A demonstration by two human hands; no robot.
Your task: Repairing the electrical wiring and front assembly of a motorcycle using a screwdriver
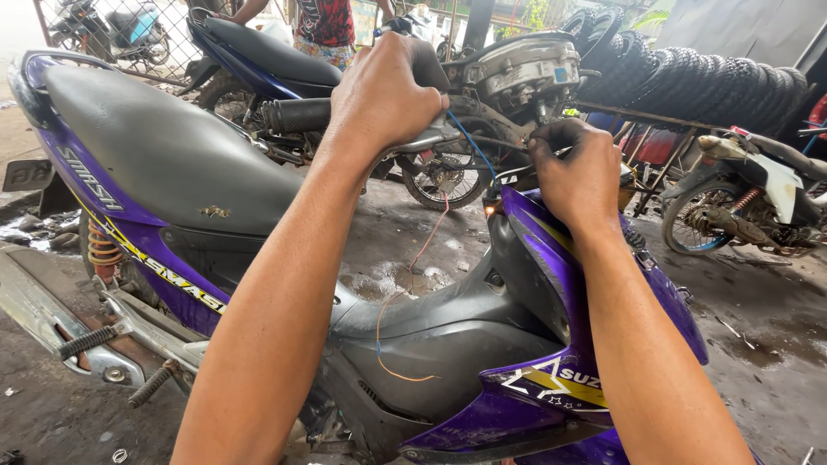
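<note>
Purple fairing (551, 379), wet floor (758, 327) beside

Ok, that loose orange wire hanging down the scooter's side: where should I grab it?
Take the orange wire on its free hanging stretch below the handlebar, pinching from the seat side. There it hangs clear of the bodywork; higher up, the left hand and right hand crowd it.
</note>
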